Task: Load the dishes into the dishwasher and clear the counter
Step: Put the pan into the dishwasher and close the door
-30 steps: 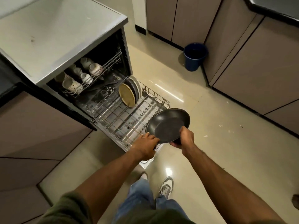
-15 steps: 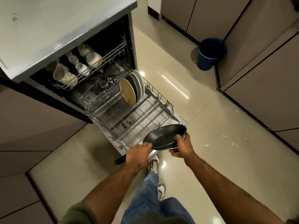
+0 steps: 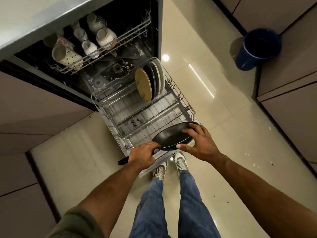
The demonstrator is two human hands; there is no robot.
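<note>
A black frying pan [image 3: 171, 137] lies nearly flat over the near right corner of the pulled-out lower rack [image 3: 137, 115]. My left hand [image 3: 143, 156] grips its black handle, whose end sticks out to the left. My right hand [image 3: 199, 143] rests on the pan's right rim with fingers spread over the edge. Several plates [image 3: 150, 84] stand upright at the rack's far right. Cups and mugs [image 3: 68, 55] fill the upper rack [image 3: 109, 50] inside the open dishwasher.
A grey countertop [image 3: 34, 18] runs above the dishwasher. A blue bucket [image 3: 259, 48] stands on the tiled floor at the right by brown cabinets [image 3: 288, 69]. My legs and shoes [image 3: 169, 167] are just before the open door.
The pan has gone from tilted up in the air to low and nearly flat on the rack's near corner. My view has moved closer over the dishwasher.
</note>
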